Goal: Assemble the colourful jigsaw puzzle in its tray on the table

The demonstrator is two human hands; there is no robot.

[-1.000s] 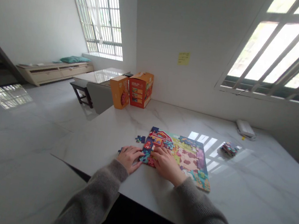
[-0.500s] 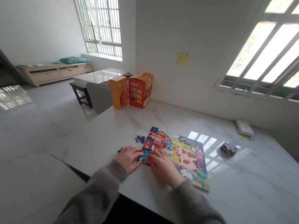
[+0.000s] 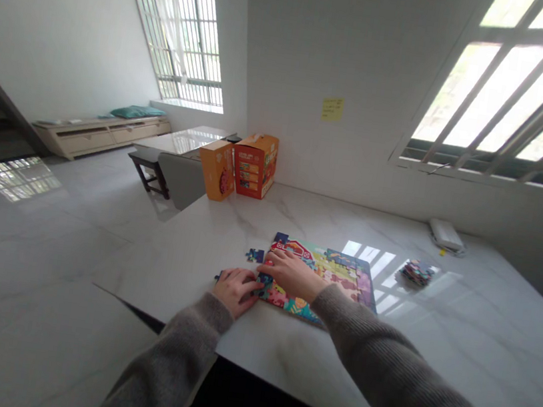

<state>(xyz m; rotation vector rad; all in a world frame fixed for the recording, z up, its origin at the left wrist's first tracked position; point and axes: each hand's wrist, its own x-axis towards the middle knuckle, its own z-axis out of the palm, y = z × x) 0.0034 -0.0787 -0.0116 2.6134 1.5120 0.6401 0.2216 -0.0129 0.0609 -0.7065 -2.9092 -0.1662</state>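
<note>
A colourful jigsaw puzzle [image 3: 300,307] with a red barn at its top left lies flat on the white marbled table. My left hand [image 3: 238,288] rests at the puzzle's lower left edge, its fingers bent and their tips on the edge pieces. Across the left part of the picture reaches my right hand [image 3: 292,274], fingers spread and touching the pieces below the barn; palm and sleeve hide part of the puzzle. A loose dark blue piece [image 3: 255,255] lies just left of the puzzle. Another piece [image 3: 218,277] shows partly beside my left hand.
A stack of puzzle pieces [image 3: 417,272] sits to the right. Two orange boxes [image 3: 255,166] stand at the table's back left. A white device [image 3: 445,235] with a cable lies near the wall, and a yellow note [image 3: 332,109] is on the wall.
My right hand has moved up and slightly left over the puzzle, from its lower edge to just below the barn. My left hand has stayed nearly in place.
</note>
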